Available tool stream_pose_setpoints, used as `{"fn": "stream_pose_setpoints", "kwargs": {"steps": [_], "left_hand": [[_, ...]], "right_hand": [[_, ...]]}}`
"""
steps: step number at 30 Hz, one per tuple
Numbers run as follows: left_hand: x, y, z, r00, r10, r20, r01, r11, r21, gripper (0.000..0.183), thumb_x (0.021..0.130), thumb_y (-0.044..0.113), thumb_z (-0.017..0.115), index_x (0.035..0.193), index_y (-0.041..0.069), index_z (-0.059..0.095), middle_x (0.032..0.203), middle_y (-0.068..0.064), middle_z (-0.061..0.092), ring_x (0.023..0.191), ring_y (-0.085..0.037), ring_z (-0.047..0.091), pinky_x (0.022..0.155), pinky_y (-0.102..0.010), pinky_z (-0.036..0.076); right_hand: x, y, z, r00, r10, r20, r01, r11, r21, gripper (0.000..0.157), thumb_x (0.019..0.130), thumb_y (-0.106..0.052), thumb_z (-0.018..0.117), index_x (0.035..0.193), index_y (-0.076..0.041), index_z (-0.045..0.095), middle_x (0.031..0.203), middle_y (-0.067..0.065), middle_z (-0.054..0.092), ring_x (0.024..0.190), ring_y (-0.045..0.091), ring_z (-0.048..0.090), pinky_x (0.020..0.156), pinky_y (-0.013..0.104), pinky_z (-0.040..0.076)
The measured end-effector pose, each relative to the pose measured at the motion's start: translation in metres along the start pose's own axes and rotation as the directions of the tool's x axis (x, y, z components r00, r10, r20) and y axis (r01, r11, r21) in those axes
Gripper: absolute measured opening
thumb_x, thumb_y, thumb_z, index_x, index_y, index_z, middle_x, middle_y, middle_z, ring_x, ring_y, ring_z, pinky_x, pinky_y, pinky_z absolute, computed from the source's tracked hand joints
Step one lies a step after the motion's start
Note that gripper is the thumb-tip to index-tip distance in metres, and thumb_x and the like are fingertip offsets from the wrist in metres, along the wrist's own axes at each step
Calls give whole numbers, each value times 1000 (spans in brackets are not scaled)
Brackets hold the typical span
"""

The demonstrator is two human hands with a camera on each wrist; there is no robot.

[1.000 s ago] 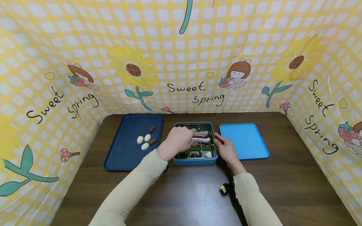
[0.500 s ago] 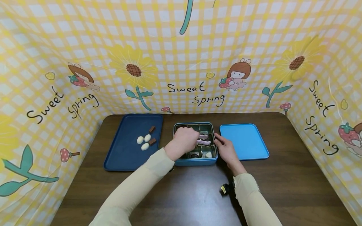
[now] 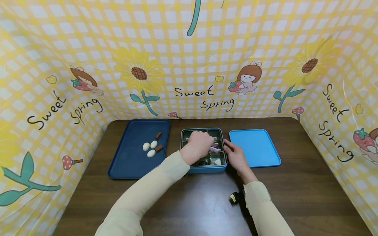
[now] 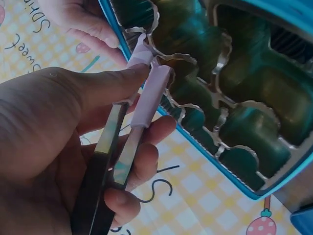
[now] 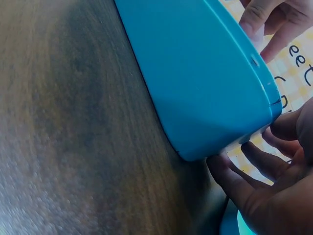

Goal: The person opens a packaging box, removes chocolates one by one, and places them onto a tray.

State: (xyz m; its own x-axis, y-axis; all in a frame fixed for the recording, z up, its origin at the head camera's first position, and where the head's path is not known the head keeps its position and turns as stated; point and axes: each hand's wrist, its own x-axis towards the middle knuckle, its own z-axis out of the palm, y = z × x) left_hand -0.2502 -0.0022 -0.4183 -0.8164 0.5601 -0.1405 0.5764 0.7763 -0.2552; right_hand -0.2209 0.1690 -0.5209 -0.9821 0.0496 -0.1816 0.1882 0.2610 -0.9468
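Yellow-and-white checked cloth (image 3: 189, 49) encloses a brown wooden table (image 3: 206, 203). The left hand (image 3: 199, 146) has its fingers curled round tongs (image 4: 108, 128), thumb on one arm and fingers along the other, a grip probably meant to control how wide they part. Whether the tongs pinch anything cannot be told. Below these fingers sits the compartmented box (image 3: 206, 169); fairly straight fingers of the right hand (image 3: 236, 155) rest against its side wall, likely steadying it. Left of the tongs-holding fingers, a navy tray (image 3: 127, 160) keeps white ovals (image 3: 154, 144) and brown blocks (image 3: 158, 148) within easy reach; a light-blue tray (image 3: 254, 147) lies just beyond the right fingertips. Compared with a second ago, the left hand is further rightward over the box, hiding more of the tongs; the right hand and both trays are unchanged.
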Motion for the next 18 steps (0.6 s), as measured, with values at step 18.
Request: {"fn": "stream_pose_setpoints", "kwargs": {"steps": [18], "left_hand": [[5, 23, -10, 998, -61, -13, 62, 991, 120, 19, 100, 31, 63, 105, 23, 80, 88, 1, 74, 69, -18, 65, 71, -45, 57]], "right_hand": [[0, 0, -1, 1000, 8, 4, -8, 1000, -3, 46, 109, -24, 46, 155, -17, 44, 157, 14, 41, 141, 30, 40, 113, 52, 36]]}}
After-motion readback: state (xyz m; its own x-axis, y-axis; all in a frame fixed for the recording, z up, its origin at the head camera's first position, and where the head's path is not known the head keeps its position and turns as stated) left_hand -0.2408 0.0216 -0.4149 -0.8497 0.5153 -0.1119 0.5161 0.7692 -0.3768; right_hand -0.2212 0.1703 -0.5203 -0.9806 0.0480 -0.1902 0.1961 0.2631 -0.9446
